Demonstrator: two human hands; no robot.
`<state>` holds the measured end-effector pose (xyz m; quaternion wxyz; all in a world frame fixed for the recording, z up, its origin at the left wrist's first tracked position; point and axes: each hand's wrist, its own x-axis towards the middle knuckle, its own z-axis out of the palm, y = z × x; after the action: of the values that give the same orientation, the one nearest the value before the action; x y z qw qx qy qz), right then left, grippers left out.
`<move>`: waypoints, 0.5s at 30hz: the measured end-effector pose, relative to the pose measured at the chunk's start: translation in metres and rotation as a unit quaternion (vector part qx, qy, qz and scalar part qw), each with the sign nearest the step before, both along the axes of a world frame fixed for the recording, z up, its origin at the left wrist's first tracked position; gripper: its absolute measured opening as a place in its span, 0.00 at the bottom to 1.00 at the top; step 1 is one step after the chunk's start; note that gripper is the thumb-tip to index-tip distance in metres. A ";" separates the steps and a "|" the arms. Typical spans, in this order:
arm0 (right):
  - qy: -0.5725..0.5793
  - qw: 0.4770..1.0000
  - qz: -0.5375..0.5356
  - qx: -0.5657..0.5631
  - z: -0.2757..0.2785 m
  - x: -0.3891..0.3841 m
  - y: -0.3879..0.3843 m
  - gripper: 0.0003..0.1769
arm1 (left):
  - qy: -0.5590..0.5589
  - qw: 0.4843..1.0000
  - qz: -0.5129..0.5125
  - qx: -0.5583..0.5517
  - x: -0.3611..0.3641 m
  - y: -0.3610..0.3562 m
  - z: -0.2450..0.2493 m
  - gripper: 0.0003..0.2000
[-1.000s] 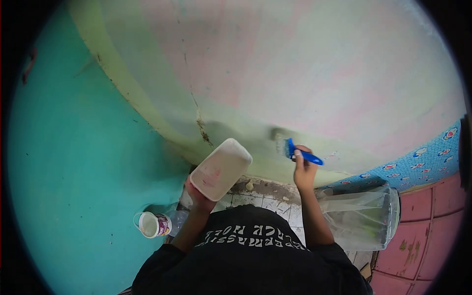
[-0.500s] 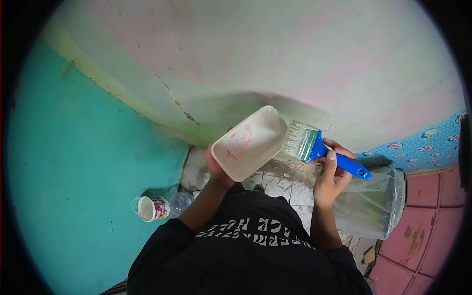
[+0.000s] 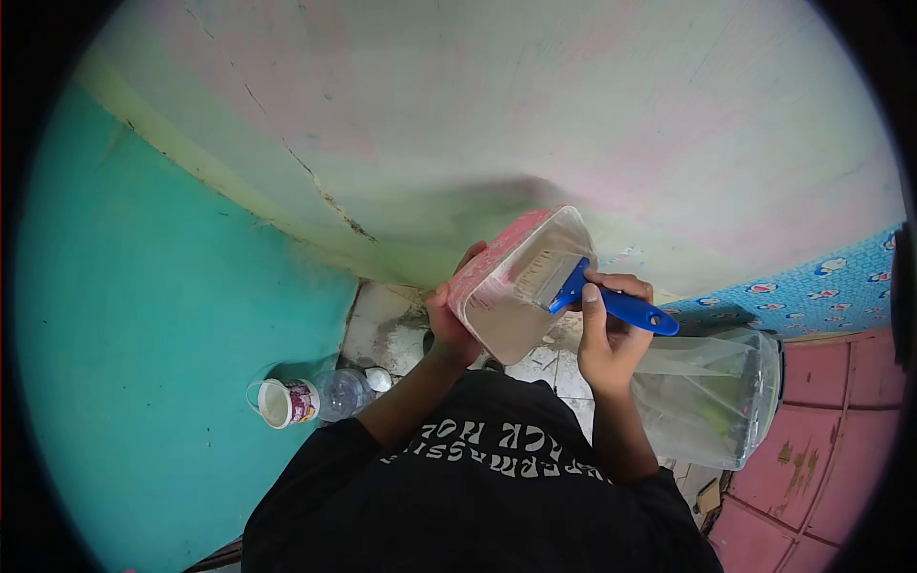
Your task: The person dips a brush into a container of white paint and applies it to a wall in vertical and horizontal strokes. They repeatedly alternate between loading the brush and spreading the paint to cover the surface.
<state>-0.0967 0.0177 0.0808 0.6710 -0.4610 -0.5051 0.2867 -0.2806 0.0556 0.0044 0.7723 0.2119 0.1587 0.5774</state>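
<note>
My left hand (image 3: 456, 315) grips a pink-and-white plastic tub (image 3: 499, 250) by its outer side, fingers closed on its wall. The tub is tilted, its opening turned to the right, and its inside is coated whitish with pink smears. A wide paintbrush (image 3: 626, 307) with a blue handle is held in my right hand (image 3: 611, 329), thumb and fingers closed round the handle. Its metal band and bristles are inside the tub, the bristle tips hard to make out against the pale inside. Behind both hands rises a wall (image 3: 535, 115) with patchy white, pink and green paint.
To the left is a turquoise wall (image 3: 181, 315). A small white bucket (image 3: 277, 405) and a clear plastic bottle (image 3: 344, 393) stand near its foot. On the right are a plastic-covered container (image 3: 707, 396), pink panels (image 3: 798, 449) and blue patterned wallpaper (image 3: 812, 286). Pale floor tiles (image 3: 377, 329) lie below.
The paintbrush has moved left, from beside the tub into it. My left hand has shifted right and turned the tub, so its pink outer side now shows.
</note>
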 end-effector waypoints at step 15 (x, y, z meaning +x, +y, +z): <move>-0.060 0.996 0.053 -0.027 -0.006 0.000 0.020 0.09 | 0.010 0.997 0.059 0.040 -0.001 0.010 -0.003 0.42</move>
<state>-0.0969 0.0380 0.0750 0.6103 -0.4677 -0.5607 0.3074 -0.2817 0.0660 0.0014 0.7264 0.2388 0.1556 0.6254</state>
